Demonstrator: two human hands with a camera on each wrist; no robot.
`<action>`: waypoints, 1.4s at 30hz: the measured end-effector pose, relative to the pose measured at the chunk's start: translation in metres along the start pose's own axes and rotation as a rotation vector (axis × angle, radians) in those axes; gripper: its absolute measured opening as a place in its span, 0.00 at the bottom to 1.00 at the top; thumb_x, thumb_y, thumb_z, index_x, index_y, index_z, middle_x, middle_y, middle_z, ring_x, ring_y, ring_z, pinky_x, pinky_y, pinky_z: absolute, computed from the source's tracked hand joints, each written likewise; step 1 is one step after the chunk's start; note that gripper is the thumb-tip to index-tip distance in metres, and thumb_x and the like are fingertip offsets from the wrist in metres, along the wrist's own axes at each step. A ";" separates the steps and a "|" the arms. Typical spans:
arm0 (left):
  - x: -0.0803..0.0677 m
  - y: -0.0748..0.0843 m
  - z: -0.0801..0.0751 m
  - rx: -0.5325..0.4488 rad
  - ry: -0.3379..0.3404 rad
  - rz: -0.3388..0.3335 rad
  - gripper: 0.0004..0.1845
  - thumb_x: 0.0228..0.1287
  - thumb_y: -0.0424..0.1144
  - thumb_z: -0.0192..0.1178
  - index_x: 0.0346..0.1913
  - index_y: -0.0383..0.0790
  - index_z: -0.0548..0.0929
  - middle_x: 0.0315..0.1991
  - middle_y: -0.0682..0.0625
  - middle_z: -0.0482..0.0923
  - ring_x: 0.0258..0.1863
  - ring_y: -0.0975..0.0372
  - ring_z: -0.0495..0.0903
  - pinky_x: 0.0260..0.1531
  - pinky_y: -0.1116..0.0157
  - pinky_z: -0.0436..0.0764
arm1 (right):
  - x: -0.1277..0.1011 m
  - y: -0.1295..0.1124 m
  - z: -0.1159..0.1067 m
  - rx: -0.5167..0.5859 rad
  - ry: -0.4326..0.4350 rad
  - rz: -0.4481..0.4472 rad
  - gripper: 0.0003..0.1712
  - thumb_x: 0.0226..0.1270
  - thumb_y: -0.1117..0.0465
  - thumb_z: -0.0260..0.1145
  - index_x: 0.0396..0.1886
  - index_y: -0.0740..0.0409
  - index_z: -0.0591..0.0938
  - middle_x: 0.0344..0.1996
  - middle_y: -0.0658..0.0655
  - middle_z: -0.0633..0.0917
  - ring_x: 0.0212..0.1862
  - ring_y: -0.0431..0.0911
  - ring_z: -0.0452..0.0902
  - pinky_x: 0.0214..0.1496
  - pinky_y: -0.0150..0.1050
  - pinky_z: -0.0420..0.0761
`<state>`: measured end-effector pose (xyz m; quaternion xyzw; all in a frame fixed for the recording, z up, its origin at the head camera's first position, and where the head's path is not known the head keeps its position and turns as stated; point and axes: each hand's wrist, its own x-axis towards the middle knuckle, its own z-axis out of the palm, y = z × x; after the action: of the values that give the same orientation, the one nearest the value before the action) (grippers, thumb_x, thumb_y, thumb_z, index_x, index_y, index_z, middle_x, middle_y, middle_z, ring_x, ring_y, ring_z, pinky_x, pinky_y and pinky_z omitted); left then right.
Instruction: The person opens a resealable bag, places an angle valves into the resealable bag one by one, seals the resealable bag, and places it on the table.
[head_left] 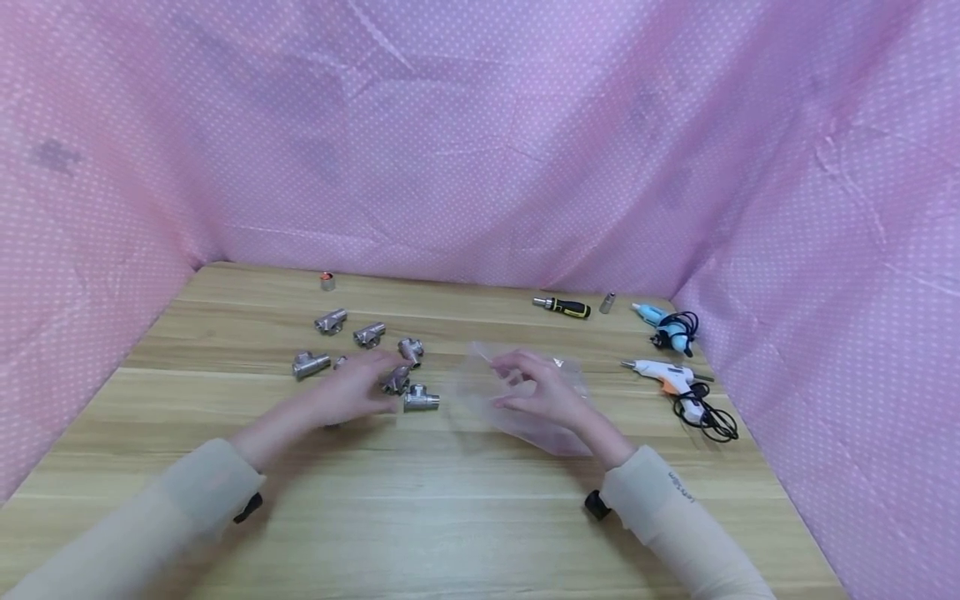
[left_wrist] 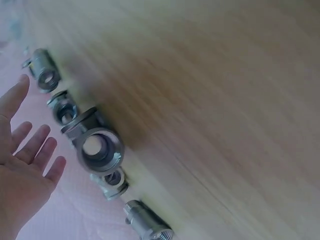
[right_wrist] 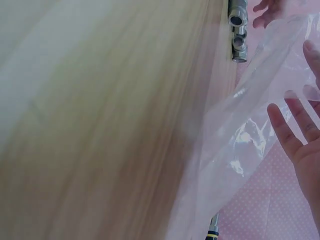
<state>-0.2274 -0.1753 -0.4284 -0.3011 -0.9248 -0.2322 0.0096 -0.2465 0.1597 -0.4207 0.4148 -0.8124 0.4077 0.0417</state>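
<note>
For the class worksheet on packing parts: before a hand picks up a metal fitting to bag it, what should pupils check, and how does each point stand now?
1. Left hand free: ok, fingers spread and holding nothing.
2. Metal tee fittings within reach: ok, clustered beside that hand.
3. Right hand holds the clear plastic bag: ok.
4. Bag mouth open: cannot tell.
5. Glue guns clear of the work: ok, off to the right.

Left hand [head_left: 358, 392] motion-blurred, hiding some metal fittings [head_left: 421, 399], left wrist view blurred

Glue guns [head_left: 667, 377] (corded), screwdriver [head_left: 562, 307]
</note>
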 end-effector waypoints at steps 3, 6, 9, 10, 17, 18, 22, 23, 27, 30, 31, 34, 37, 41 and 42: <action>0.003 0.001 0.005 0.066 -0.019 0.042 0.37 0.46 0.49 0.72 0.60 0.35 0.74 0.57 0.41 0.75 0.60 0.47 0.70 0.63 0.44 0.63 | -0.003 0.009 -0.002 -0.006 -0.024 0.015 0.35 0.43 0.61 0.78 0.54 0.62 0.76 0.43 0.62 0.81 0.43 0.54 0.80 0.45 0.46 0.82; 0.008 0.000 0.010 0.135 -0.033 0.088 0.35 0.46 0.51 0.72 0.57 0.39 0.77 0.56 0.43 0.76 0.59 0.48 0.70 0.64 0.42 0.61 | -0.005 0.012 -0.004 -0.023 -0.051 0.017 0.37 0.44 0.57 0.78 0.56 0.60 0.75 0.44 0.60 0.81 0.44 0.49 0.78 0.46 0.43 0.82; 0.012 0.000 0.013 0.176 -0.038 0.124 0.32 0.45 0.53 0.72 0.53 0.42 0.79 0.53 0.46 0.78 0.58 0.49 0.72 0.64 0.42 0.61 | -0.005 0.015 -0.004 -0.025 -0.078 0.016 0.38 0.44 0.55 0.78 0.57 0.59 0.75 0.45 0.59 0.81 0.45 0.46 0.78 0.47 0.41 0.82; 0.014 -0.001 0.014 0.185 -0.036 0.131 0.31 0.45 0.54 0.72 0.52 0.42 0.80 0.52 0.47 0.79 0.57 0.50 0.72 0.63 0.43 0.62 | -0.005 0.015 -0.003 -0.019 -0.086 0.016 0.38 0.44 0.55 0.78 0.57 0.58 0.74 0.46 0.59 0.81 0.45 0.46 0.78 0.47 0.41 0.82; 0.021 0.000 0.018 0.162 -0.052 0.135 0.32 0.44 0.57 0.71 0.51 0.43 0.81 0.51 0.48 0.80 0.56 0.51 0.73 0.61 0.45 0.64 | -0.005 0.017 0.001 0.045 -0.115 0.035 0.42 0.41 0.60 0.79 0.59 0.62 0.73 0.48 0.64 0.80 0.46 0.53 0.78 0.47 0.49 0.82; 0.022 0.000 0.018 0.160 -0.060 0.140 0.31 0.45 0.56 0.71 0.52 0.43 0.81 0.51 0.48 0.80 0.56 0.52 0.73 0.61 0.46 0.64 | -0.005 0.017 0.002 0.053 -0.118 0.040 0.42 0.40 0.61 0.79 0.59 0.63 0.73 0.48 0.65 0.79 0.46 0.55 0.78 0.47 0.50 0.82; 0.025 0.000 0.020 0.156 -0.080 0.153 0.26 0.48 0.51 0.71 0.50 0.43 0.82 0.47 0.52 0.82 0.54 0.55 0.73 0.61 0.49 0.65 | -0.004 0.010 0.002 0.077 -0.123 0.055 0.41 0.41 0.66 0.78 0.58 0.68 0.72 0.48 0.69 0.78 0.46 0.60 0.77 0.48 0.55 0.81; 0.025 0.000 0.020 0.156 -0.082 0.151 0.25 0.48 0.50 0.71 0.50 0.43 0.82 0.47 0.53 0.82 0.54 0.56 0.73 0.61 0.50 0.64 | -0.003 0.006 0.001 0.082 -0.124 0.053 0.41 0.42 0.66 0.78 0.58 0.69 0.71 0.48 0.69 0.78 0.46 0.60 0.77 0.48 0.56 0.80; 0.024 -0.002 0.018 0.151 -0.060 0.155 0.24 0.50 0.47 0.70 0.50 0.41 0.82 0.48 0.49 0.82 0.54 0.54 0.75 0.62 0.48 0.64 | -0.001 -0.007 -0.004 0.076 -0.118 0.038 0.38 0.44 0.67 0.77 0.57 0.71 0.72 0.47 0.67 0.79 0.45 0.61 0.78 0.48 0.56 0.80; 0.024 -0.003 0.014 0.111 -0.005 0.155 0.25 0.49 0.44 0.71 0.52 0.39 0.80 0.50 0.47 0.81 0.52 0.54 0.77 0.59 0.48 0.66 | 0.000 -0.011 -0.007 0.055 -0.107 0.020 0.37 0.44 0.67 0.77 0.56 0.72 0.72 0.46 0.65 0.79 0.44 0.60 0.78 0.47 0.54 0.81; 0.024 -0.004 0.012 0.090 0.013 0.147 0.26 0.49 0.42 0.71 0.52 0.39 0.80 0.50 0.47 0.81 0.47 0.56 0.79 0.57 0.50 0.67 | 0.000 -0.012 -0.007 0.054 -0.103 0.016 0.37 0.44 0.68 0.77 0.55 0.72 0.72 0.46 0.66 0.79 0.44 0.60 0.78 0.47 0.53 0.81; 0.024 -0.003 0.005 -0.016 0.039 0.107 0.26 0.48 0.37 0.71 0.53 0.37 0.79 0.47 0.47 0.82 0.29 0.61 0.80 0.42 0.58 0.77 | 0.001 -0.013 -0.008 0.047 -0.095 0.015 0.36 0.44 0.68 0.77 0.55 0.72 0.72 0.46 0.68 0.79 0.44 0.60 0.78 0.47 0.52 0.81; 0.023 -0.001 -0.003 -0.087 0.059 0.056 0.24 0.48 0.34 0.71 0.52 0.37 0.78 0.45 0.48 0.82 0.26 0.64 0.78 0.35 0.62 0.80 | 0.002 -0.012 -0.009 0.040 -0.090 0.023 0.34 0.44 0.68 0.76 0.53 0.72 0.73 0.45 0.67 0.80 0.44 0.59 0.78 0.47 0.51 0.81; 0.022 0.004 -0.009 -0.134 0.130 0.045 0.22 0.49 0.33 0.71 0.50 0.37 0.79 0.43 0.50 0.82 0.41 0.61 0.79 0.44 0.59 0.81 | 0.005 -0.015 -0.011 0.032 -0.078 0.009 0.31 0.44 0.69 0.76 0.49 0.73 0.74 0.44 0.66 0.80 0.43 0.58 0.78 0.47 0.52 0.81; 0.022 0.005 -0.010 -0.145 0.153 0.052 0.22 0.49 0.34 0.71 0.50 0.37 0.79 0.42 0.51 0.82 0.41 0.61 0.79 0.44 0.59 0.81 | 0.006 -0.016 -0.012 0.033 -0.073 -0.001 0.30 0.43 0.69 0.76 0.48 0.73 0.74 0.43 0.67 0.80 0.43 0.59 0.78 0.46 0.52 0.81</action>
<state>-0.2442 -0.1637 -0.4133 -0.3064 -0.8939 -0.3207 0.0645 -0.2420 0.1588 -0.4005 0.4307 -0.8061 0.4057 0.0053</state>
